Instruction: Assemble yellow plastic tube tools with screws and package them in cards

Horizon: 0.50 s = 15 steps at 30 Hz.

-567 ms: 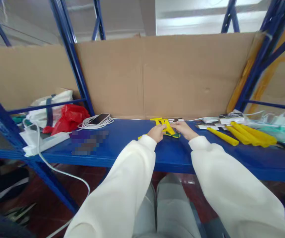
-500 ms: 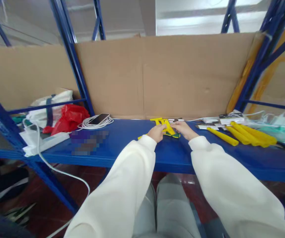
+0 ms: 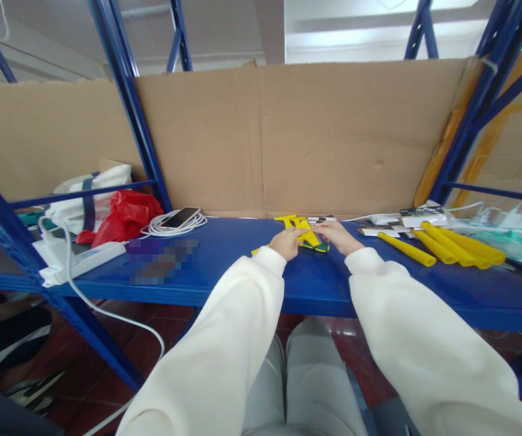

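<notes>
Both hands are close together over the back middle of the blue shelf (image 3: pixel 234 242). My left hand (image 3: pixel 287 243) has its fingers closed on a yellow piece (image 3: pixel 309 238) with dark green at its lower edge. From the other side, the closed fingertips of my right hand (image 3: pixel 339 237) meet the same piece; exactly what they pinch is too small to make out. A yellow T-shaped part (image 3: pixel 284 218) shows just behind my left hand. Another yellow tip (image 3: pixel 255 251) sticks out left of my left wrist, mostly hidden by the hand and sleeve.
Several yellow tapered tubes (image 3: pixel 447 245) lie at right beside black-and-white packs (image 3: pixel 422 215). At left are a phone (image 3: pixel 181 217) on a coiled white cable (image 3: pixel 154 227), a red plastic bag (image 3: pixel 127 212) and a white power strip (image 3: pixel 83 260). A cardboard panel (image 3: pixel 333 133) stands behind.
The right fingers have shifted slightly at the yellow piece. My left hand stays almost still, and the view has moved a little.
</notes>
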### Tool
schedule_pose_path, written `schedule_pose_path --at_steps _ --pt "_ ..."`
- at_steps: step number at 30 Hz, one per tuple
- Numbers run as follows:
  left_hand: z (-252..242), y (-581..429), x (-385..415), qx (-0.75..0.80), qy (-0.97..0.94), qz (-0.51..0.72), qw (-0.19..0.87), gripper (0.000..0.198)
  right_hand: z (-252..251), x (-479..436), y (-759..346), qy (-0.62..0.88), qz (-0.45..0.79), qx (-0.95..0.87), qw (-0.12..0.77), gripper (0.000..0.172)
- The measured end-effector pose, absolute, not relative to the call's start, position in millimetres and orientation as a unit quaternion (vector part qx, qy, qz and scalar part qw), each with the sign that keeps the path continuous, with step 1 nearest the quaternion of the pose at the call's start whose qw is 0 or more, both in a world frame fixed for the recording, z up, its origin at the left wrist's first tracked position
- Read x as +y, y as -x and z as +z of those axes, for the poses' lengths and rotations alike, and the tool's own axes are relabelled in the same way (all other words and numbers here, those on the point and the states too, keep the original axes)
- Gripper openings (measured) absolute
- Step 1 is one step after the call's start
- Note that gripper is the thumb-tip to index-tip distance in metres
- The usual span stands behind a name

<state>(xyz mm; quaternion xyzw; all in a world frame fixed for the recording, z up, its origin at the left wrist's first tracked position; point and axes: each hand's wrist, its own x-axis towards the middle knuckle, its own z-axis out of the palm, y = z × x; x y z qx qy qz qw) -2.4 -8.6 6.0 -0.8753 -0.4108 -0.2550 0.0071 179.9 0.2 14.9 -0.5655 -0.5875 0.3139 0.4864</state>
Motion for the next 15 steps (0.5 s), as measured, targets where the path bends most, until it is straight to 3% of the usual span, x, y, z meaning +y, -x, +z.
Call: schedule_pose_path --at_steps 4,8,11,15 --pt "5.6 3.3 -7.9 -0.406 0.877 -0.257 0.006 0.043 15.1 7.5 -206.1 0.651 0.176 -0.58 0.457 0.021" --pt "7.1 3.2 -9.8 -0.416 0.875 -0.249 0.004 0.044 11.2 8.2 -244.8 0.794 0.003 -0.506 0.337 0.034" --pt "8.7 2.9 -11.8 -0.422 0.873 -0.245 0.0 0.045 6.8 5.3 -260.4 0.823 -0.042 -0.485 0.293 0.04" --pt "9.4 2.6 -12.7 -0.422 0.873 -0.246 -0.006 0.045 2.1 5.8 -260.1 0.807 -0.06 -0.543 0.222 0.034"
